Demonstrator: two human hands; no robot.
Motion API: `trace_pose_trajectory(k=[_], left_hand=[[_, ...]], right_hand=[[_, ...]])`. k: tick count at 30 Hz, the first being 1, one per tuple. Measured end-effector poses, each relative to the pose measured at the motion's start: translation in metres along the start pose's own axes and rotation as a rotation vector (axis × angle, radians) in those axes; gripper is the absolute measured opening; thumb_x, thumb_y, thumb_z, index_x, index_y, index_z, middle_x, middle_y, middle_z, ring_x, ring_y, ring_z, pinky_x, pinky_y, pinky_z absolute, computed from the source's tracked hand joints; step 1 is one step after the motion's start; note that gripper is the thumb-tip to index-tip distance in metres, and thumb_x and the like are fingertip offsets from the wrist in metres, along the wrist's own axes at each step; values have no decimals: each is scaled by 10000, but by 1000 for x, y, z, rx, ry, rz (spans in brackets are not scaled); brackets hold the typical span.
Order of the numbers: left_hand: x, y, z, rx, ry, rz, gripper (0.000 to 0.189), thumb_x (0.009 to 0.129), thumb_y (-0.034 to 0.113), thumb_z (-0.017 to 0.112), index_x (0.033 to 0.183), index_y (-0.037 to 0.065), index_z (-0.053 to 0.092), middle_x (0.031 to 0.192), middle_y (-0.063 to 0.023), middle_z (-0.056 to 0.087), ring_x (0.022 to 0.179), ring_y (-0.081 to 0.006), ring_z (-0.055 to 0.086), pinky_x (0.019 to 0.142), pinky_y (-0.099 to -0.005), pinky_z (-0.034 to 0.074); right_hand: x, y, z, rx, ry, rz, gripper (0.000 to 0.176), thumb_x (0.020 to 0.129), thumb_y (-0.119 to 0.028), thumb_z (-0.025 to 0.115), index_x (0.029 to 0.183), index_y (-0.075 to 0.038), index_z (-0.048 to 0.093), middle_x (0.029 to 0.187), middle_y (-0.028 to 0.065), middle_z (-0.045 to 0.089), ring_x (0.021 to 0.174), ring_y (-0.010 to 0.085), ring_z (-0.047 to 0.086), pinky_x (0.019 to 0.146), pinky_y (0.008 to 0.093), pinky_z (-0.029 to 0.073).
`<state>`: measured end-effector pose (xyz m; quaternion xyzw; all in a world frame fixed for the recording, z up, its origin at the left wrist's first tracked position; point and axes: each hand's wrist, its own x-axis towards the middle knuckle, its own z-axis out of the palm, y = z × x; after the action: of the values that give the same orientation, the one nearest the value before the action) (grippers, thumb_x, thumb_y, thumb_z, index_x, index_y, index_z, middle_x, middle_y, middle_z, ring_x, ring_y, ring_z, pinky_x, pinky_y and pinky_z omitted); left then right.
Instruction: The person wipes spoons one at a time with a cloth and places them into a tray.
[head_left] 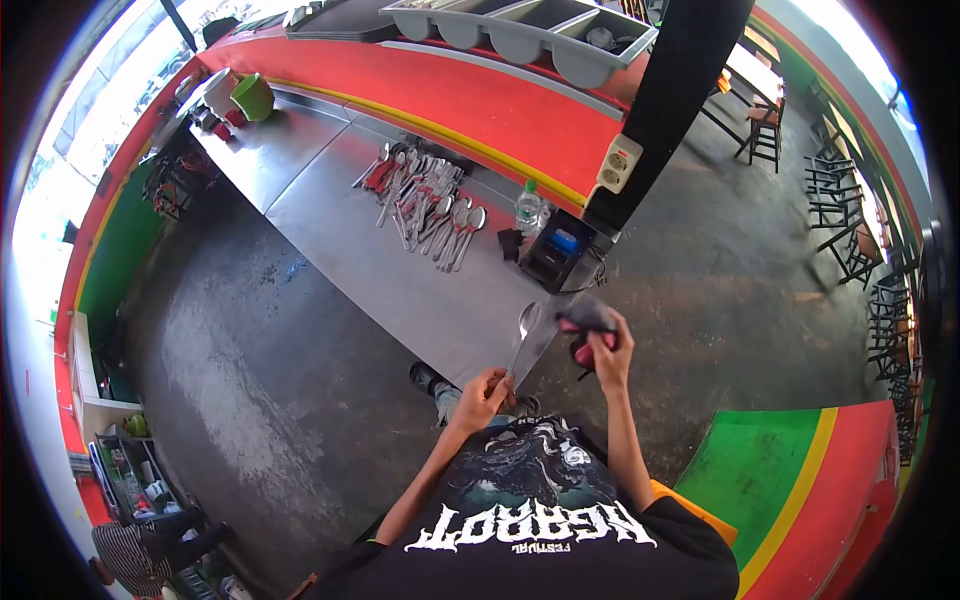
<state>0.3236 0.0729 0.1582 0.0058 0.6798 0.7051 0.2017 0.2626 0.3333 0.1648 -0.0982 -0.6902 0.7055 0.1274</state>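
Observation:
My left hand (484,402) grips a metal spoon (525,325) by its handle, the bowl end pointing up and away from me above the table's near end. To the right, my right hand (614,352) is closed around a bunched dark and pink cloth (588,322), held a little apart from the spoon. Farther along the metal table (345,235) lies a heap of spoons and forks (425,195), some with red on them. Several spoons (465,225) are spread at the heap's near side.
Near the right edge stand a clear bottle (528,208) with a green cap and a black device (556,250). A green pot (253,97) sits at the far end. Above, a grey cutlery tray (530,35) rests on the red ledge. A person (150,550) is at lower left.

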Motion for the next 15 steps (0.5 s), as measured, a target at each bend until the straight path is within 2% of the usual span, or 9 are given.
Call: trace_pose_trajectory(k=[2,4,5,6,7,9,12,13,15], left_hand=[[8,2,-3,-24,16,-23,162,1016,143,514,1106,19,568,765,-24,651,637,-50,537,553,-214,400],[12,-1,-6,-63,22,-75,144,984,112,558,1095,24,578,790,-36,655,689,-86,584,593,-238,450],[31,-61,-12,66,109,248,220,893,73,632,1105,28,597,894,-68,678,817,-143,636,728,-288,511],[31,-49,-14,128,83,279,256,868,61,642,1119,29,601,934,-77,680,860,-150,637,773,-295,509],[27,-29,-16,192,59,308,294,842,50,652,1132,29,605,974,-85,682,902,-157,639,817,-303,506],[27,-11,-25,366,34,326,366,813,40,664,1175,34,606,1085,-92,683,994,-146,628,887,-302,490],[22,-4,-32,246,23,210,398,758,-19,668,1150,30,617,1104,-91,667,1064,-186,621,942,-320,479],[19,-1,-28,50,101,246,234,839,37,616,1073,24,629,989,-67,675,949,-167,630,856,-311,495],[16,4,-35,86,79,118,178,886,85,583,1048,25,627,906,-35,664,839,-138,611,761,-294,486]], right_hand=[[-11,-17,17,-35,-261,-17,471,757,-23,738,1212,-43,616,1076,51,644,975,147,593,908,290,461],[-19,-31,34,-173,-555,-163,489,725,-34,753,1199,-58,634,1085,67,645,999,195,614,918,318,473],[-22,-40,44,-221,-693,-188,491,714,-46,763,1189,-62,643,1088,83,635,1011,227,617,924,330,475],[-27,-49,55,-270,-831,-212,492,703,-58,774,1179,-67,651,1092,100,625,1023,259,620,930,343,478],[-34,-55,67,-273,-835,-247,478,697,-80,787,1158,-76,662,1063,114,609,1025,295,612,926,351,478],[-34,-53,74,-313,-800,-207,474,699,-83,788,1156,-83,662,1045,112,607,1017,299,613,915,356,480],[-27,-49,83,-346,-736,-229,455,693,-55,762,1136,-64,660,1040,122,623,1000,308,624,895,362,487],[-23,-41,86,-345,-695,-244,451,684,-39,748,1126,-56,660,1038,129,630,998,311,627,895,361,488],[-18,-31,93,-374,-584,-271,454,665,-16,741,1110,-43,660,1042,136,644,1000,315,635,895,362,491]])
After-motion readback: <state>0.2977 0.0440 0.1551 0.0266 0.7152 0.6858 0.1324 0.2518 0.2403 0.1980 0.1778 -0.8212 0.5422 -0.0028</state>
